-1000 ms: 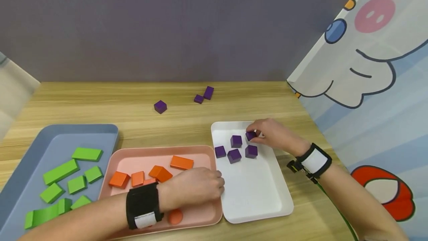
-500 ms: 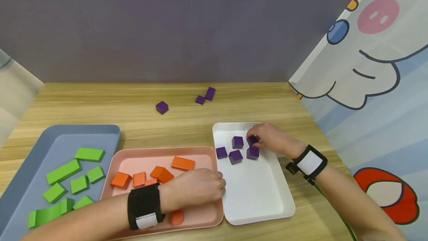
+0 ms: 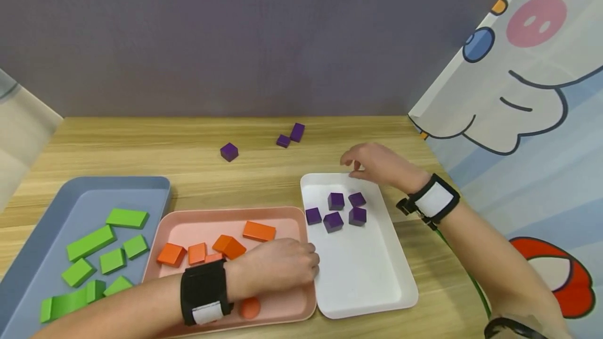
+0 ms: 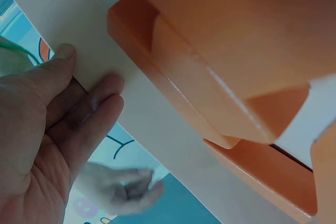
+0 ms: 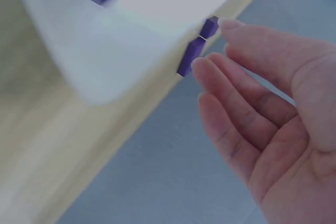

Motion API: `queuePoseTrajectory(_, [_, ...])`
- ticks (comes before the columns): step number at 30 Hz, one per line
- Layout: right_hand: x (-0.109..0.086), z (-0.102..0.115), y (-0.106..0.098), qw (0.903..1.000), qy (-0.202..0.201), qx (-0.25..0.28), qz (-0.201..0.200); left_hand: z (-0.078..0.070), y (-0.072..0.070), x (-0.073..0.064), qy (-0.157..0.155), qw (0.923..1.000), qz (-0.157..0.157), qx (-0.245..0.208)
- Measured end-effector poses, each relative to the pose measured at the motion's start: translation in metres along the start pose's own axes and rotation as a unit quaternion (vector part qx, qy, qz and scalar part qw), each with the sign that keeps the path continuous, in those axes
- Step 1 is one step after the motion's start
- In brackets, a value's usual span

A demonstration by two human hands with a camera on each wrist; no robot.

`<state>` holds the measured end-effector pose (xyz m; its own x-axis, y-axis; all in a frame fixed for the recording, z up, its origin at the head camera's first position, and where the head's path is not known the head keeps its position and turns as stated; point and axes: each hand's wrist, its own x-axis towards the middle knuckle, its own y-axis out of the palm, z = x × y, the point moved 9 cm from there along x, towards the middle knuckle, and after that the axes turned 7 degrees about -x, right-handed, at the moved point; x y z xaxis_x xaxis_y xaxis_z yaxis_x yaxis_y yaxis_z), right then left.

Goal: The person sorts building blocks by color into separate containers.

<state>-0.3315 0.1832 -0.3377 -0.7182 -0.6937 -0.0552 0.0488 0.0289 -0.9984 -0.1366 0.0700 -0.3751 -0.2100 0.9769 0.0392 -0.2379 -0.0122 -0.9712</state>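
Observation:
My right hand (image 3: pixel 379 165) is above the far edge of the white tray (image 3: pixel 363 281), holding nothing, its fingers loosely bent. In the right wrist view a gap shows between the thumb and fingers of that right hand (image 5: pixel 278 103). Several purple blocks (image 3: pixel 333 222) stand in the tray's far half; the nearest to my right hand is a purple block (image 3: pixel 357 199). My left hand (image 3: pixel 278 268) rests at the right rim of the pink tray (image 3: pixel 188 215), beside the white tray. Loosely bent fingers of the left hand (image 4: pixel 47 129) lie against the rim in the left wrist view.
Three purple blocks lie farther back on the wooden table: one apart (image 3: pixel 229 152), and a small block (image 3: pixel 283 141) beside a longer block (image 3: pixel 297 132). Orange blocks (image 3: pixel 258 231) lie in the pink tray. Green blocks (image 3: pixel 91 243) fill part of the blue-grey tray (image 3: pixel 160 184).
My right hand has let go of a purple block in the white tray, near the other blocks, and moved up and away toward the far edge. The left hand stays in place.

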Motion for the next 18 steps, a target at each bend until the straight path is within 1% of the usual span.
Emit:
queuePoseTrajectory(5, [0.034, -0.003, -0.007, 0.9997, -0.02, 0.007, -0.01, -0.001, -0.002, -0.002, 0.001, 0.9999, -0.012, -0.001])
queuePoseTrajectory(9, [0.063, -0.006, -0.003, 0.9996, -0.026, 0.009, 0.003, -0.003, -0.002, -0.002, 0.008, 0.9994, -0.017, 0.028])
queuePoseTrajectory(12, [0.085, -0.008, 0.001, 0.9996, -0.02, 0.016, 0.016, -0.003, -0.002, -0.002, 0.01, 0.9989, -0.017, 0.043])
queuePoseTrajectory(16, [0.111, -0.012, 0.007, 0.9993, -0.018, 0.022, 0.022, -0.003, -0.003, -0.002, 0.009, 0.9992, -0.014, 0.035])
queuePoseTrajectory(18, [0.122, -0.015, 0.011, 0.9993, -0.018, 0.014, 0.029, -0.003, -0.003, -0.002, 0.009, 0.9995, -0.01, 0.027])
